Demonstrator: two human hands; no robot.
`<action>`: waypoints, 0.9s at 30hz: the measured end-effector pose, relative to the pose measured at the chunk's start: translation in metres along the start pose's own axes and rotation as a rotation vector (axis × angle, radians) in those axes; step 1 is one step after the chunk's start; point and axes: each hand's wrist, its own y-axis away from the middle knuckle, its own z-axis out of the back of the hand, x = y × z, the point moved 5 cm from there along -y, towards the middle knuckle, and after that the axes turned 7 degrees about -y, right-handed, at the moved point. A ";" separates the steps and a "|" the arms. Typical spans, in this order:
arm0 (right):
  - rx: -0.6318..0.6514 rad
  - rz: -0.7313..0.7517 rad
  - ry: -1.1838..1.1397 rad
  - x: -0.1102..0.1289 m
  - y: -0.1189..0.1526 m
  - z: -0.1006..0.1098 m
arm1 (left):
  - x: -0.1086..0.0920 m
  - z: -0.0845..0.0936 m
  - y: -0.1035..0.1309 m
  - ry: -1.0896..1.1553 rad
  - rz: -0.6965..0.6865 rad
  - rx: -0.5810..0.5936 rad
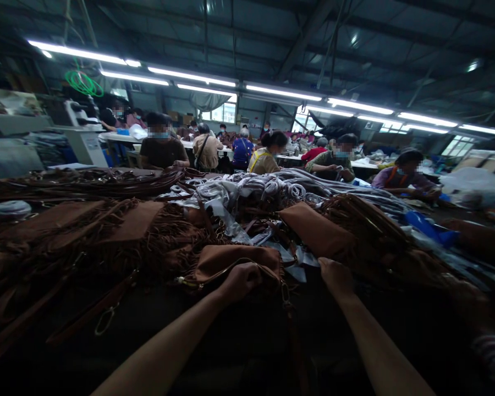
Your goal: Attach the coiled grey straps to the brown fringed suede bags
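A brown fringed bag (235, 259) lies in front of me, its gold zipper partly open along the near side. My left hand (240, 279) is closed on the bag's zipped edge, fingers curled at the opening. From the bag's right end a strap hangs by a metal clip (286, 292). To the right, my right hand (337, 276) is closed, its fingertips pinching the edge of a piece of clear plastic (307, 257). Just beyond that hand lies another brown bag (317, 228). Low light blurs the finer detail.
More fringed bags (136, 223) with straps and clips lie left. Bundled grey-white cords (268, 186) and plastic wrap are heaped behind. A blue plastic piece (431, 228) lies right. A co-worker's striped sleeve (493, 352) shows at the right edge. Several people sit at tables beyond.
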 end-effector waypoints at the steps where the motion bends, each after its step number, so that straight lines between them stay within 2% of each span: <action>1: -0.001 0.006 0.032 -0.003 -0.003 -0.002 | -0.001 0.001 0.000 0.006 -0.008 -0.001; 10: 0.005 0.039 0.077 0.002 -0.015 -0.013 | 0.001 0.000 0.000 -0.011 -0.012 -0.013; 15: 0.013 0.036 0.018 0.002 -0.020 -0.009 | -0.001 0.003 0.001 -0.006 -0.006 -0.027; 19: -0.017 0.075 0.004 0.014 -0.024 -0.003 | 0.000 0.003 0.001 -0.039 0.004 -0.032; 23: 0.042 0.106 0.003 0.029 -0.033 -0.006 | 0.001 0.003 0.002 -0.040 -0.005 -0.047; 27: 0.037 0.112 0.004 0.033 -0.035 -0.006 | 0.001 0.003 0.003 -0.011 -0.020 -0.047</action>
